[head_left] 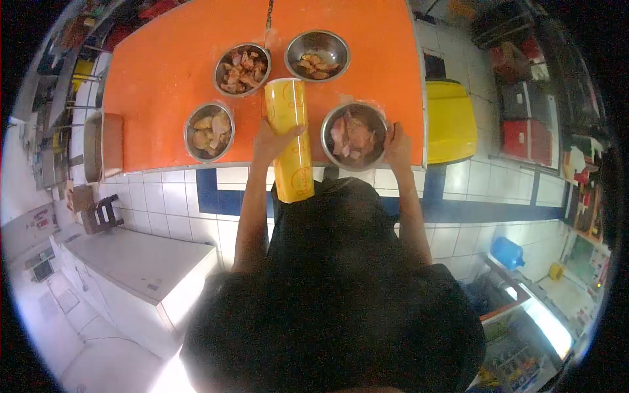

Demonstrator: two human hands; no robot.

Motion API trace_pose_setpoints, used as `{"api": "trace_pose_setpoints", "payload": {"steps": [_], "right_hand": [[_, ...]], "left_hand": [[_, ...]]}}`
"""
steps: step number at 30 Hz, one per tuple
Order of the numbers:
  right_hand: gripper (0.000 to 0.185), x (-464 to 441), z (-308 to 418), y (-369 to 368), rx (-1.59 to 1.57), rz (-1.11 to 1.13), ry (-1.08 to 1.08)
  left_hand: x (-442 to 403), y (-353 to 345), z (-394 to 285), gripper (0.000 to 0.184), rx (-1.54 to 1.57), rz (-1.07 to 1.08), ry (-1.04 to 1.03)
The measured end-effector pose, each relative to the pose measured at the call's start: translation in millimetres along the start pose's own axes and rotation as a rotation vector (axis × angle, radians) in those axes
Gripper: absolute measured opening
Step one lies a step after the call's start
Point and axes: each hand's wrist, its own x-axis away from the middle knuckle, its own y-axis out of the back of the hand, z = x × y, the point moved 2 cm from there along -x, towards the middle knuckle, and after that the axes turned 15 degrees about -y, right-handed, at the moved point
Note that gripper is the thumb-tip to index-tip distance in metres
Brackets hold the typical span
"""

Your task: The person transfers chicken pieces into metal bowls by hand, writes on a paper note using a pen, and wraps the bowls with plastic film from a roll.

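Note:
A yellow roll with red print (pixel 288 141) is held in my left hand (pixel 270 141), the thumb lying across its front. It slants over the front edge of the orange table (pixel 164 72). At the right, my right hand (pixel 397 145) grips the rim of a metal bowl (pixel 354 135) with pieces of raw meat in it. Behind the roll are a bowl of meat pieces (pixel 242 69) and a bowl with fewer pieces (pixel 318 56). Left of my left hand stands a bowl of pale meat pieces (pixel 209 132).
A yellow object (pixel 451 121) stands beside the table's right edge. Behind me at the left is a white chest (pixel 134 259). A blue water jug (pixel 507 253) and red crates (pixel 526 141) are at the right. A box-like object (pixel 103 146) adjoins the table's left end.

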Motion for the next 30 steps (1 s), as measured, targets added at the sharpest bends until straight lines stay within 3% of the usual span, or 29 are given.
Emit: {"api": "trace_pose_setpoints", "payload": {"steps": [5,7,8,10,14,16,18,20,23,25,30], "right_hand": [[0.034,-4.5,-9.0,14.2,0.066,-0.009,-0.01],[0.032,-7.7,-19.7,14.1,0.024,-0.195,0.228],[0.032,-9.1,-15.2,17.5,0.027,-0.188,0.236],[0.03,-14.9,-13.1,24.4,0.214,-0.019,-0.085],[0.028,-9.7,30.1,44.5,0.353,-0.005,-0.076],[0.022,-0.4,73.8,49.2,0.404,-0.309,0.145],[0.026,2.6,135.6,33.7,0.166,-0.209,0.378],[0.029,-11.8,165.4,-20.4,0.223,-0.012,0.591],[0.032,-21.8,189.5,-62.5,0.196,0.138,0.465],[0.037,-32.9,178.1,-95.8,0.15,0.164,0.321],[0.039,-59.5,170.1,-114.2,0.001,0.302,0.254]], "left_hand": [[4.4,-11.2,7.8,0.092,-0.031,0.006,0.03],[5.1,-13.6,7.9,0.094,-0.043,0.005,0.043],[4.7,-14.6,8.3,0.095,-0.05,0.008,0.05],[4.9,-16.1,8.8,0.096,-0.057,0.005,0.06],[3.2,-17.4,8.5,0.1,-0.079,0.011,0.084],[2.4,-18.2,11.6,0.102,-0.096,0.018,0.105],[0.9,-19.0,13.6,0.103,-0.115,0.032,0.124],[-1.6,-18.3,13.7,0.105,-0.139,0.055,0.158],[-2.8,-11.8,4.8,0.106,-0.166,0.065,0.245],[-4.8,-9.4,6.1,0.109,-0.219,0.021,0.081],[-20.4,1.9,-37.7,0.103,-0.183,-0.144,0.194]]}}
